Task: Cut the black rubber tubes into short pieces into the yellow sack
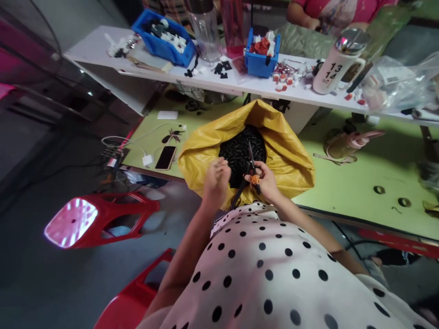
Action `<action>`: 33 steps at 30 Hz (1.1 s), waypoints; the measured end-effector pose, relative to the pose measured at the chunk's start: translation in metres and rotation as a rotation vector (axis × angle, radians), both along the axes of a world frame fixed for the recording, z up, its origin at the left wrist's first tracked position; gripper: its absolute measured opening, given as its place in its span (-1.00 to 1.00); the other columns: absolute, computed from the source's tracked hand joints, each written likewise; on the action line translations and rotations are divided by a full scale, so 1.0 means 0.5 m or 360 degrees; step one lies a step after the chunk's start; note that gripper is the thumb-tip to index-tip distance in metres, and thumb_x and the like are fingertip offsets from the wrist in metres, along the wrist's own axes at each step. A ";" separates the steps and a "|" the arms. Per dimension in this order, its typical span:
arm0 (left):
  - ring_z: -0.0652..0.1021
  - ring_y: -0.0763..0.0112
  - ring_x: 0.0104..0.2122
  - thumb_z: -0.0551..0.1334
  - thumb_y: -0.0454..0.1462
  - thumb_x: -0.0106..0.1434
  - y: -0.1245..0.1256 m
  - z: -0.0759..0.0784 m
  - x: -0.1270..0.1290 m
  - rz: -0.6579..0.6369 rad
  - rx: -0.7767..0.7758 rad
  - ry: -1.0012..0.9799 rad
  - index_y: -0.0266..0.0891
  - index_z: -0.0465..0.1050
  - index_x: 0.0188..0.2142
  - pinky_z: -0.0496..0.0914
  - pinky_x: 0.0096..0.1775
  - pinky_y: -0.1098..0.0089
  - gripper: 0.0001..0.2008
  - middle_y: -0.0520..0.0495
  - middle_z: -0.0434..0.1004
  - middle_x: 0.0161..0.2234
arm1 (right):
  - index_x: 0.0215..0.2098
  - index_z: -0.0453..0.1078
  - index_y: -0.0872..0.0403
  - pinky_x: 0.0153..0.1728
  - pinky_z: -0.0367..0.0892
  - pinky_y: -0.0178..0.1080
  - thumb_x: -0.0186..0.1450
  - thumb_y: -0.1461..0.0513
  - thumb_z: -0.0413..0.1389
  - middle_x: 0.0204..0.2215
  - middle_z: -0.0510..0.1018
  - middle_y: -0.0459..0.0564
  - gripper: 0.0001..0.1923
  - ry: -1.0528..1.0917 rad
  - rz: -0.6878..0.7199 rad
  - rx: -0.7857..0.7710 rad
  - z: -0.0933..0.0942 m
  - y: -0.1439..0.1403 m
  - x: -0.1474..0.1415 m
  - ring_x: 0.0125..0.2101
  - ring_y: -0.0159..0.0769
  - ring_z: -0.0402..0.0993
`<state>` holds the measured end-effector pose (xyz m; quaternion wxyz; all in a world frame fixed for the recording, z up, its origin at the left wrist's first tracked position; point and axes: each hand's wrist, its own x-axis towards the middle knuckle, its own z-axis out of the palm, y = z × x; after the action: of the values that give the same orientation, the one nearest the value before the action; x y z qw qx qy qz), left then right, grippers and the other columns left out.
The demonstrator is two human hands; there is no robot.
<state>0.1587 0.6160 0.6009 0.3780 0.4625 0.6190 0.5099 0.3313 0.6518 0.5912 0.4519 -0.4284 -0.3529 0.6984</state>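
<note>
A yellow sack [199,141] stands open on the bench edge in front of me, its rim folded outward. Many small black pieces [236,153] fill it. Over them my right hand [266,183] grips a pair of scissors [251,155], blades pointing away from me. Something small and orange shows at those fingers; whether it belongs to the scissors is unclear. A black strip [239,192] hangs below, beside that hand. My left hand [216,180] is closed above the sack's left side, slightly blurred. What it holds, if anything, is hidden.
A white shelf [137,75] crosses behind the sack, bearing blue bins [261,66] and a white mug [334,64]. Left on the green bench lie a phone [165,157] and keys [173,135]. Red stools [120,214] stand at left. Another person [336,11] sits opposite.
</note>
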 end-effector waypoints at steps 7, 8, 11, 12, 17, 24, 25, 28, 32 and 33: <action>0.65 0.29 -0.26 0.23 -0.03 0.48 -0.043 -0.084 0.069 -0.0329 -0.0271 -0.0026 -0.09 0.47 0.09 0.51 -0.14 0.28 -0.70 -0.02 0.67 -0.24 | -0.05 0.37 -0.04 -0.56 0.32 -0.38 -0.07 0.06 0.61 -0.47 0.53 -0.26 -0.26 -0.0036 -0.0009 0.0026 -0.007 0.005 0.009 -0.58 -0.47 0.33; 0.64 0.30 -0.26 0.24 -0.04 0.48 -0.041 -0.085 0.072 -0.0329 -0.0248 -0.0055 -0.09 0.47 0.05 0.51 -0.15 0.29 -0.72 -0.02 0.67 -0.23 | -0.05 0.36 -0.05 -0.55 0.32 -0.37 -0.08 0.06 0.62 -0.46 0.53 -0.26 -0.24 -0.0037 -0.0023 0.0019 -0.008 0.005 0.011 -0.58 -0.47 0.32; 0.67 0.31 -0.24 0.28 -0.09 0.45 -0.035 -0.079 0.078 -0.0320 -0.0184 -0.0093 -0.11 0.48 -0.01 0.51 -0.13 0.29 -0.78 -0.03 0.70 -0.21 | -0.03 0.34 -0.06 -0.54 0.34 -0.36 -0.10 0.05 0.62 -0.42 0.57 -0.22 -0.21 -0.0058 -0.0047 0.0026 -0.011 0.004 0.014 -0.56 -0.45 0.35; 0.67 0.30 -0.23 0.31 -0.11 0.43 -0.035 -0.076 0.079 -0.0306 -0.0172 -0.0078 -0.11 0.49 -0.04 0.51 -0.12 0.29 -0.80 -0.03 0.71 -0.21 | -0.02 0.34 -0.07 -0.54 0.34 -0.35 -0.09 0.04 0.62 -0.41 0.57 -0.22 -0.21 -0.0071 -0.0050 0.0033 -0.012 0.003 0.014 -0.55 -0.43 0.36; 0.68 0.29 -0.26 0.41 -0.15 0.33 -0.028 -0.057 0.063 -0.0097 -0.0170 0.0114 -0.10 0.55 -0.15 0.53 -0.13 0.30 -0.84 0.02 0.72 -0.27 | -0.01 0.31 -0.09 -0.53 0.30 -0.32 -0.03 -0.02 0.59 -0.44 0.50 -0.25 -0.23 -0.0115 -0.0028 0.0052 -0.018 0.004 0.018 -0.56 -0.43 0.30; 0.67 0.13 0.13 0.34 -0.12 0.41 -0.006 -0.039 -0.006 -0.0058 0.0081 0.0229 -0.11 0.65 0.06 0.49 0.26 0.17 -0.71 -0.10 0.73 0.09 | -0.05 0.32 -0.03 -0.43 0.14 -0.33 0.01 -0.04 0.60 -0.46 0.39 -0.28 -0.26 -0.0371 0.0424 0.0123 -0.032 -0.004 0.103 -0.49 -0.43 0.23; 0.67 0.12 0.16 0.33 -0.12 0.41 -0.006 -0.039 -0.008 -0.0076 0.0088 0.0247 -0.12 0.65 0.08 0.48 0.29 0.16 -0.69 -0.11 0.72 0.12 | -0.06 0.32 -0.03 -0.41 0.15 -0.31 0.03 -0.07 0.58 -0.44 0.38 -0.27 -0.28 -0.0395 0.0486 0.0115 -0.036 -0.013 0.111 -0.47 -0.42 0.24; 0.68 0.12 0.16 0.31 -0.15 0.42 -0.008 -0.040 -0.001 -0.0139 0.0094 0.0345 -0.17 0.65 0.12 0.50 0.28 0.15 -0.66 -0.15 0.72 0.14 | -0.06 0.32 -0.01 -0.37 0.16 -0.27 0.10 -0.16 0.52 -0.40 0.38 -0.23 -0.29 -0.0449 0.0603 0.0111 -0.045 -0.041 0.116 -0.43 -0.38 0.26; 0.70 0.17 0.11 0.26 -0.18 0.43 -0.008 -0.039 0.009 -0.0242 0.0107 0.0438 -0.18 0.65 0.09 0.54 0.22 0.20 -0.68 -0.13 0.74 0.10 | -0.09 0.31 -0.02 -0.38 0.13 -0.25 0.13 -0.23 0.48 -0.41 0.35 -0.22 -0.30 -0.0521 0.0595 0.0124 -0.046 -0.048 0.103 -0.43 -0.37 0.23; 0.70 0.18 0.10 0.26 -0.19 0.44 -0.007 -0.038 0.009 -0.0254 0.0101 0.0454 -0.18 0.65 0.08 0.55 0.21 0.21 -0.69 -0.13 0.75 0.10 | -0.10 0.30 -0.02 -0.39 0.12 -0.26 0.13 -0.23 0.47 -0.41 0.34 -0.22 -0.31 -0.0529 0.0596 0.0128 -0.044 -0.045 0.101 -0.44 -0.37 0.22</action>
<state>0.1631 0.6124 0.5817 0.3108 0.5896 0.6114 0.4266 0.3817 0.6291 0.5692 0.2672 -0.4461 -0.5231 0.6752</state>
